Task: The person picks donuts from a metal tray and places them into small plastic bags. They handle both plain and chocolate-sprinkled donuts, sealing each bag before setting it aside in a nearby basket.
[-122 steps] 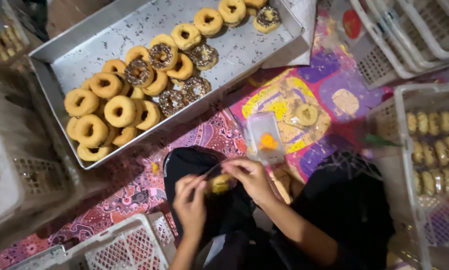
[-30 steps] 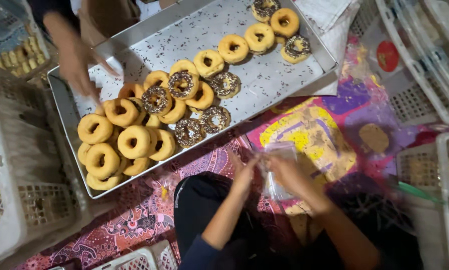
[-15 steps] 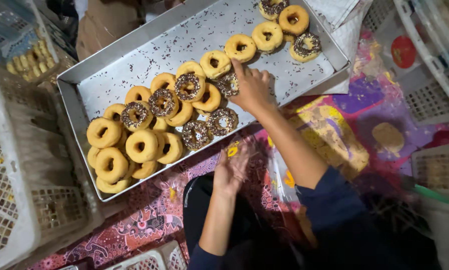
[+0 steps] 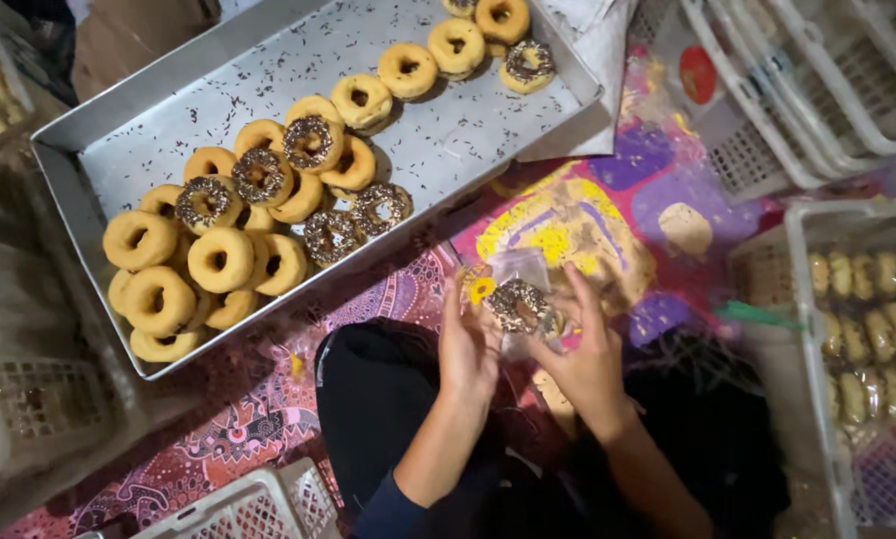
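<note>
My right hand (image 4: 588,349) holds a chocolate-sprinkled doughnut (image 4: 517,304) together with a clear plastic bag (image 4: 520,269), above my lap. My left hand (image 4: 466,344) is at the doughnut's left side, fingers up against the bag. Beyond my hands lies a large metal tray (image 4: 448,135) with plain and sprinkled doughnuts (image 4: 238,230) heaped at its left end and a short row at the far right.
A white plastic crate (image 4: 872,329) at the right holds rows of bagged doughnuts. More white crates (image 4: 817,80) stand at the top right and at the left (image 4: 29,399). A patterned colourful mat (image 4: 588,210) covers the floor. Another crate (image 4: 238,509) sits near my knee.
My right hand reached to the tray, took a sprinkled doughnut and came back to my lap. Another person's hand at the tray's far left corner is gone.
</note>
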